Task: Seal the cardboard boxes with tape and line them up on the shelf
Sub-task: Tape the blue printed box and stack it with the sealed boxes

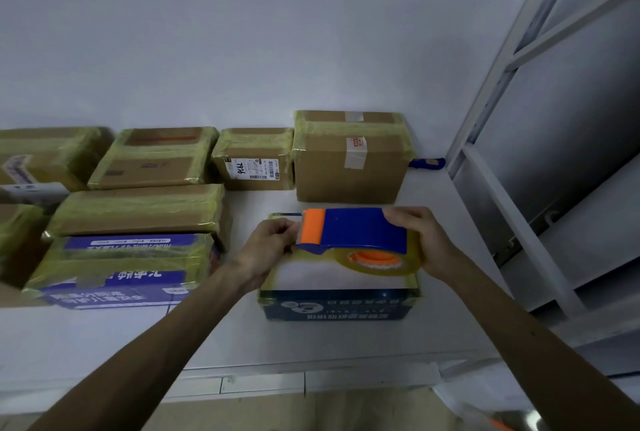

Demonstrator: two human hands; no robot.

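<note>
Taped cardboard boxes crowd the left and far side of the white shelf. Right of them, the left hand pinches at the orange front of the blue tape dispenser, held over a blue-and-white box. The right hand grips its roll end.

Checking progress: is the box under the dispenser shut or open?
Shut: the box has a flat white top with yellowish tape round its edges, below the tape dispenser.

Both hands hold a tape dispenser over a box (blue-printed) on the shelf.
</note>
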